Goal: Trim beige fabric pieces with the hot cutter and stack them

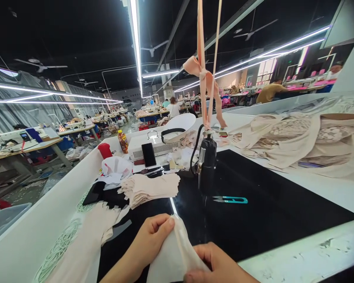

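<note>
The left hand [155, 239] pinches the far tip of a pale cream fabric panel [168, 257], the right hand [217, 264] its nearer right edge; between them, the panel's visible length points forward over the glossy black board [271, 216].

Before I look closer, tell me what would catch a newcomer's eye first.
Probably the knotted peach strip, hanging upper middle, running down to a dark device. Next, perhaps, the turquoise snips on the black mat, right of that device. Then the pale cloth at bottom centre, held by the left hand and the right hand.
</note>
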Action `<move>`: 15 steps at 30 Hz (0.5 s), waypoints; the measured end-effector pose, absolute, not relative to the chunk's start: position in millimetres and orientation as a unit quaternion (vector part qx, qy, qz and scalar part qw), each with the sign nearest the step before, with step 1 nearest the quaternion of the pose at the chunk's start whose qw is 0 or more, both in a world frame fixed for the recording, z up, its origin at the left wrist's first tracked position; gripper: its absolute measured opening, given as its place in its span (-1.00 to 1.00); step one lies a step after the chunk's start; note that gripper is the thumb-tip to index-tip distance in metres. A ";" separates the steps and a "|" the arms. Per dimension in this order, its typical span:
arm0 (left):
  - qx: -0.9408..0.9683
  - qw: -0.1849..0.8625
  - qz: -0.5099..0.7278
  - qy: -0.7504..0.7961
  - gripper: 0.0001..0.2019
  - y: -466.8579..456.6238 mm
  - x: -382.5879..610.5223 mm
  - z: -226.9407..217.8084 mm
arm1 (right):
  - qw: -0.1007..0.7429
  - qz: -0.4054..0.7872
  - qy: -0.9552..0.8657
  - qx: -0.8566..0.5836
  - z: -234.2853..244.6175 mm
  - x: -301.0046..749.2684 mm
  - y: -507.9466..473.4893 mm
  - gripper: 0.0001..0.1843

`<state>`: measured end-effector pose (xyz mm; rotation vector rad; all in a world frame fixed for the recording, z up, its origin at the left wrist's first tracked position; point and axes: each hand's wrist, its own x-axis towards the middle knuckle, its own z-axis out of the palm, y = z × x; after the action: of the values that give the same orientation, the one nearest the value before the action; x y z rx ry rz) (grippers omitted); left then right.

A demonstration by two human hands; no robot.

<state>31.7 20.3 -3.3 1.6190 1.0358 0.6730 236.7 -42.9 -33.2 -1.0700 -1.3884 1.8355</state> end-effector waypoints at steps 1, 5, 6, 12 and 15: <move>0.677 0.524 0.281 0.435 -0.26 20.2 31.3 -2.5 | 0.291 0.686 -0.520 -0.418 -33.0 236.7 -43.2 -0.70; 0.677 0.512 0.283 0.447 -0.28 20.3 29.6 0.0 | 0.266 0.665 -0.524 -0.460 -29.8 236.0 -43.8 -0.75; 0.678 0.508 0.282 0.450 -0.29 20.7 29.2 -0.3 | 0.263 0.661 -0.532 -0.459 -28.4 235.5 -43.7 -0.76; 0.713 0.482 0.243 0.446 -0.39 29.9 31.3 -8.8 | 0.257 0.618 -0.581 -0.463 -23.9 234.9 -42.7 -0.78; 0.751 0.439 0.224 0.440 -0.51 36.1 31.4 -12.7 | 0.246 0.511 -0.642 -0.516 -25.0 241.4 -41.7 -0.82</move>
<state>31.4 36.1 -12.7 1.8669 1.0926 0.5556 241.4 -41.7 -25.0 -1.4084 -1.7525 1.3930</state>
